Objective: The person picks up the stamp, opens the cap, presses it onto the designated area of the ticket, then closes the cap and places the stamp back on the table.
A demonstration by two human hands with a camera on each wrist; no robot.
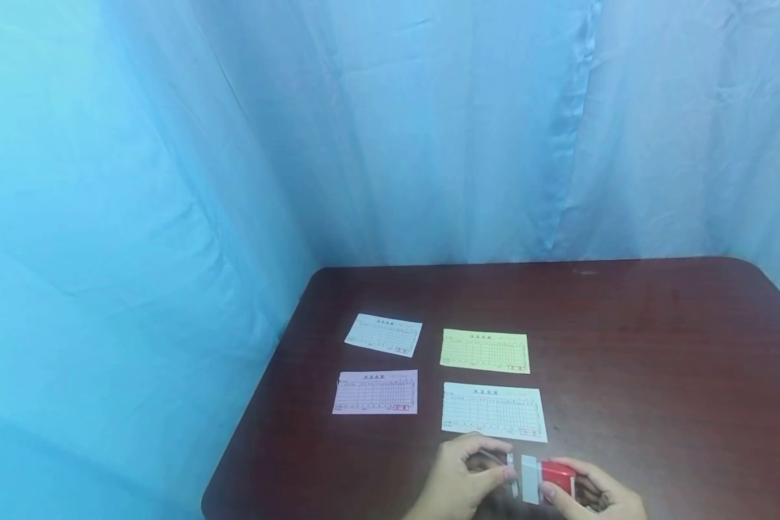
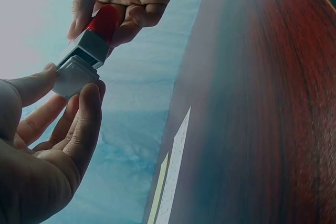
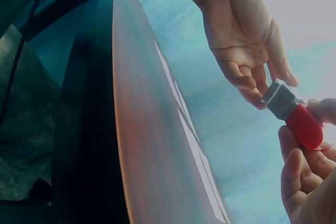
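Observation:
Near the table's front edge, my right hand (image 1: 603,494) grips a self-inking stamp by its red handle (image 1: 558,478). The stamp's grey base (image 1: 529,478) points left toward my left hand (image 1: 460,477). Between thumb and fingertips, the left hand pinches a translucent grey stamp cap (image 2: 76,76). In the head view a narrow gap shows between cap and base; the left wrist view has the cap right at the base's open end. Just beyond the hands lies a white printed slip (image 1: 492,413) with a small red boxed mark at its lower right corner.
A yellow slip (image 1: 485,352) lies behind the white one. To the left are a pink slip (image 1: 375,393) and another pale slip (image 1: 384,335), each with a boxed mark. The dark red-brown table (image 1: 656,375) is bordered by blue curtains (image 1: 429,144) behind and at the left.

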